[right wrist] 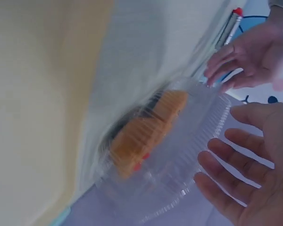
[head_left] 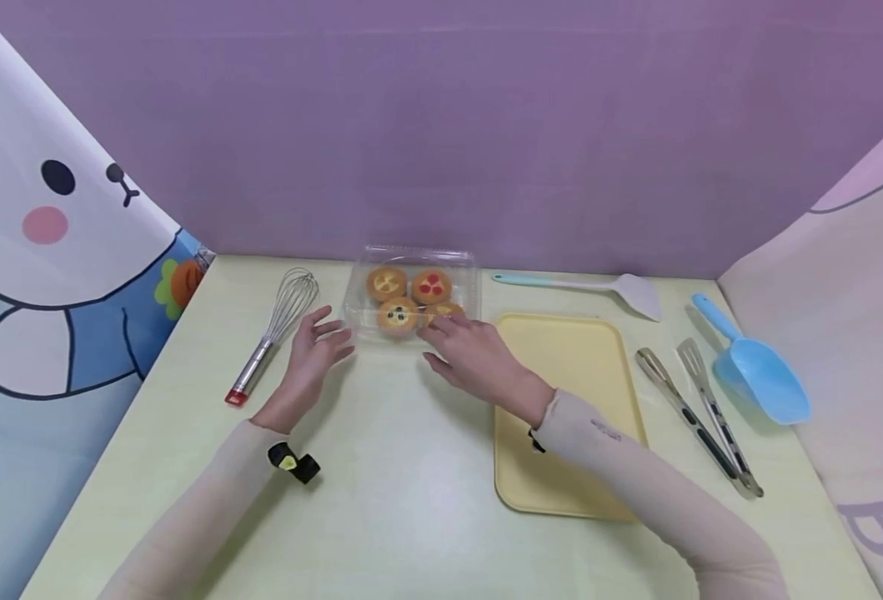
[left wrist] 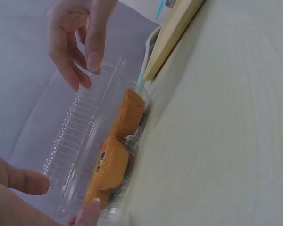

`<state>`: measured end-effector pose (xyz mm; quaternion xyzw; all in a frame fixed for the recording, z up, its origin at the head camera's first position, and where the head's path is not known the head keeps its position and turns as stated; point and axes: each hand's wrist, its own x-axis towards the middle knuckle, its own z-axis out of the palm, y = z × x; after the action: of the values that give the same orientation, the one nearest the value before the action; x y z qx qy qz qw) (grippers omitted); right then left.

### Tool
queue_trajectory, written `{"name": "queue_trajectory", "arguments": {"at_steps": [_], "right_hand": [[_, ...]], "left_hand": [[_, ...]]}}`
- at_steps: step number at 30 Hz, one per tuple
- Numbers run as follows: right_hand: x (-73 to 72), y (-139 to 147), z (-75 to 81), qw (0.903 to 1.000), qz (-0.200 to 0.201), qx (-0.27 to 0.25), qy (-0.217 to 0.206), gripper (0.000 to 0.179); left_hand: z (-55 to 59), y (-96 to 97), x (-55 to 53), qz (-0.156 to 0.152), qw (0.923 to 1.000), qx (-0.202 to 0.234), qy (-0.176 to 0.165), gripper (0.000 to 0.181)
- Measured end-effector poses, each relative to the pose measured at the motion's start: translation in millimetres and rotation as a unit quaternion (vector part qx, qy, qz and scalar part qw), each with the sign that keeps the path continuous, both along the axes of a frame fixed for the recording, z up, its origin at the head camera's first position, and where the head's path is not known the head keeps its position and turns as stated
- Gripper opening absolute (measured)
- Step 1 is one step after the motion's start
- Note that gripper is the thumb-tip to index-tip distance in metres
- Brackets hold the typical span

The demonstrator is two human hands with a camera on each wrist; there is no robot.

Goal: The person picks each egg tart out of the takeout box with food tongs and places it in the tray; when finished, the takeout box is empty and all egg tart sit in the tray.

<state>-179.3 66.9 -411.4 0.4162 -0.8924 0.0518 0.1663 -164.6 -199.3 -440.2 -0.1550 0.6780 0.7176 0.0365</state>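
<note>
A clear plastic clamshell box (head_left: pixel 354 304) at the back of the table holds several small round tarts (head_left: pixel 387 284). One tart has red toppings (head_left: pixel 431 287); another has dark dots (head_left: pixel 398 317). The front right tart is partly hidden by the right hand (head_left: pixel 479 354), whose loosely bent fingers hang over the box's front right corner. Beside the left edge of the box is the left hand (head_left: pixel 315 354), fingers spread and slightly bent. Both hands flank the ridged clear plastic (left wrist: pixel 80 113) in the left wrist view. Neither hand holds anything.
Left of the box lies a whisk (head_left: pixel 274 333) with a red handle end. A yellow tray (head_left: pixel 561 367) sits under the right forearm. Behind it is a spatula (head_left: pixel 599 286); metal tongs (head_left: pixel 699 417) and a blue scoop (head_left: pixel 760 375) lie at the right. A purple cloth (head_left: pixel 441 133) hangs behind.
</note>
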Motion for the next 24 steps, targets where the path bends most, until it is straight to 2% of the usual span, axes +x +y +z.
{"name": "queue_trajectory", "arguments": {"at_steps": [4,8,13,24], "right_hand": [[-4.3,-11,-8.7,0.9987,-0.004,0.016,0.049,0.021],[-7.1,-17,-14.1,0.9964,-0.012,0.038,0.075,0.017],[-9.3,-21,-14.7,0.9953,-0.019,0.067,0.068,0.023],[-10.4,-22,-20.1,0.9952,-0.022,0.072,0.062,0.029]], "left_hand": [[-4.3,-0.1,-2.5,0.006,0.9991,0.041,-0.006,0.063],[-10.0,-0.3,-4.8,0.013,0.9969,0.077,0.001,0.060],[-13.6,-1.1,-6.9,0.027,0.9956,0.089,0.003,0.058],[-16.6,-2.1,-6.7,0.035,0.9927,0.116,0.002,0.058]]}}
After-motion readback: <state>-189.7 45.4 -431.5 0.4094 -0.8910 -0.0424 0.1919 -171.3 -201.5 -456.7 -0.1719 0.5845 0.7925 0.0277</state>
